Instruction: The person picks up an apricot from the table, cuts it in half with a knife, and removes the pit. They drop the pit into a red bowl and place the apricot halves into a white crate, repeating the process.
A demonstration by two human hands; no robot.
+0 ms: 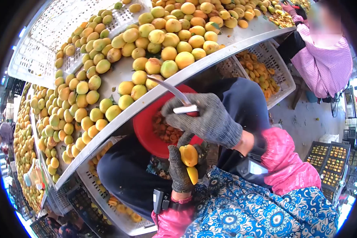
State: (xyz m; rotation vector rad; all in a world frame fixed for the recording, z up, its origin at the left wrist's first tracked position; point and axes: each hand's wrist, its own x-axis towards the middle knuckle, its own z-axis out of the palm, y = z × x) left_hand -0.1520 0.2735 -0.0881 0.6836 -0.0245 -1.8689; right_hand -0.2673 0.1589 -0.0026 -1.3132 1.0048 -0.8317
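My left hand point(180, 169), in a dark grey glove, is closed around a cut apricot point(189, 155). A second orange piece point(192, 175) shows just below it in the same grip. Above and to the right, my gloved right hand point(216, 121) is wrapped round a knife point(174, 92) with a curved blade. The blade points up and left toward the table edge, apart from the apricot. Under both hands sits a red basin point(143, 127) between my knees, holding many brownish pits or scraps.
Whole apricots point(156, 36) cover much of the metal-edged table point(119, 116). A white crate of cut fruit point(281, 85) stands at right, and another crate point(123, 220) at lower left. A co-worker in pink point(319, 59) sits at upper right. Black trays point(325, 162) lie on the floor.
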